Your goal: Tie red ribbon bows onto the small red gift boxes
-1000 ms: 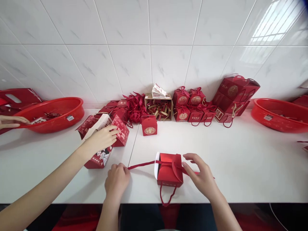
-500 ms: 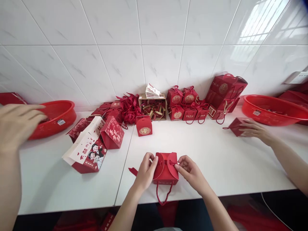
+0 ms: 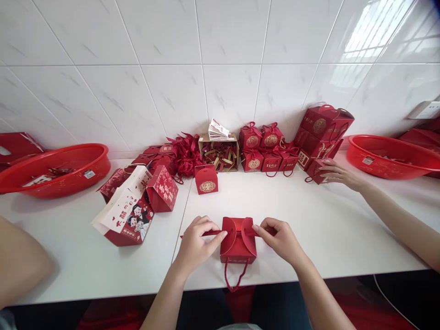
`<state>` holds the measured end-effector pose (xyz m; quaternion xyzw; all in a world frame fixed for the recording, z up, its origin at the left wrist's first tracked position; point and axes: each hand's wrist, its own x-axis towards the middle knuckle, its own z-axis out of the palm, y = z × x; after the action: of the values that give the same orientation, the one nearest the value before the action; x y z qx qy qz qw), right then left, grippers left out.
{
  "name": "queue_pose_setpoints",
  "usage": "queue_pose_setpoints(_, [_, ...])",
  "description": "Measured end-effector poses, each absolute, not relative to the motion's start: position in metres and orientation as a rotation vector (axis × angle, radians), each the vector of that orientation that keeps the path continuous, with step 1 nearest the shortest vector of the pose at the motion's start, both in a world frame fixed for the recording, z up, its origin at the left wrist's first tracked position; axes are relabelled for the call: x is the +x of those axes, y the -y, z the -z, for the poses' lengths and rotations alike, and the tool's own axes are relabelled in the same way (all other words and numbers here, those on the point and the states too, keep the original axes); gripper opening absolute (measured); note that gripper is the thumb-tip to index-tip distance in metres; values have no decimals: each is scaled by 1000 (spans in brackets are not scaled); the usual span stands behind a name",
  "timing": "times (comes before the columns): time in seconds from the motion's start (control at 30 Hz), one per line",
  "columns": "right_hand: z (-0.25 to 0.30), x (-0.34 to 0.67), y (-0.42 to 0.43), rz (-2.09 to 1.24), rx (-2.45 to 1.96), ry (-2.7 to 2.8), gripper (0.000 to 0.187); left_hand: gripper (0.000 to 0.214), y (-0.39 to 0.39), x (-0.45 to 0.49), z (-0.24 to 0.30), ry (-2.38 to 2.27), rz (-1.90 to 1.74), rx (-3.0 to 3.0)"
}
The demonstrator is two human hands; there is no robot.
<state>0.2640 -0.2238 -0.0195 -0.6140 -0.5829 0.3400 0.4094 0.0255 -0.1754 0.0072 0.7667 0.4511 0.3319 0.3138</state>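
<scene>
A red gift box (image 3: 238, 250) with rounded top flaps sits in front of me at the table's front edge, its twisted cord handle hanging over. Red ribbon (image 3: 211, 233) runs through the holes in its flaps and out to both sides. My left hand (image 3: 200, 240) pinches the ribbon at the box's left side. On the right, my right hand (image 3: 277, 238) pinches the other ribbon end between thumb and fingers, close to the flap. A small red box (image 3: 206, 180) with a gold emblem stands behind the box I work on.
Red basins (image 3: 99, 158) stand at both sides. Behind are a ribbon pile (image 3: 187, 153), a carton of ribbon pieces (image 3: 235, 156) and finished red boxes (image 3: 252, 160). A co-worker's hand (image 3: 340, 174) holds a red box at right; another person's arm (image 3: 24, 263) is at left.
My left hand has moved left off the flap and now holds the ribbon, which is drawn out straighter. The right co-worker's box moved left towards the stack; the left person's hand left the basin.
</scene>
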Motion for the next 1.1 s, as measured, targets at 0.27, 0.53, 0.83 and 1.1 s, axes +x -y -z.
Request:
queue_pose_setpoints(0.27, [13,266,217,-944,-1543,1523,43,22,171,16,3,-1269,-922,2215])
queue_pose_setpoints(0.53, [41,268,212,-1282,-1329,1457,47,46,173,22,41,-1173,-807,1483])
queue_pose_setpoints(0.83, [58,265,206,-1308,-1209,1392,48,48,180,16,45,-1108,-753,1247])
queue_pose_setpoints(1.1, [56,272,216,-1300,-1273,1374,47,51,183,10,48,-1065,-709,1199])
